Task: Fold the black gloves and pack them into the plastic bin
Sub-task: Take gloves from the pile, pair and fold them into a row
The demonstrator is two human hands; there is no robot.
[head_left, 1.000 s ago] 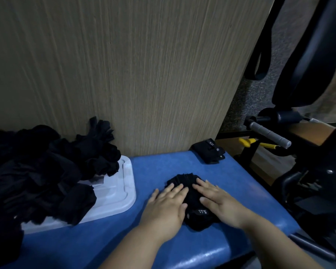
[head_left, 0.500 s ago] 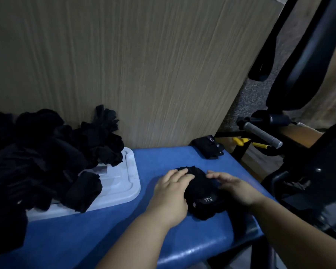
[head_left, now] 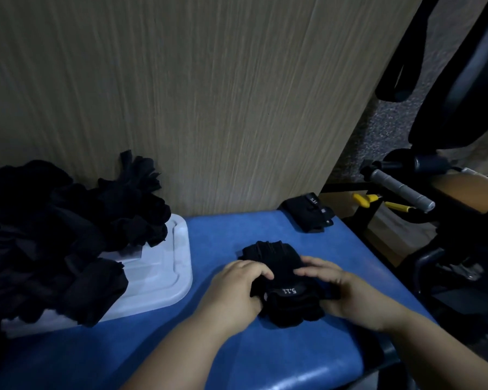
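Observation:
A pair of black gloves with a white "5.11" mark lies stacked on the blue padded bench. My left hand grips the stack's left side near the cuff, fingers curled over the top. My right hand grips the right side the same way. A heap of loose black gloves covers the left part of a white plastic lid. Another folded black glove rests at the bench's far right corner. No bin is in view.
A wood-grain panel stands upright right behind the bench. To the right are a black chair, a grey-handled bar and a yellow tool. The bench ends close to my right forearm.
My hands went from lying flat on the gloves to gripping them from both sides, fingers curled in. The cuff end is bunched up between them.

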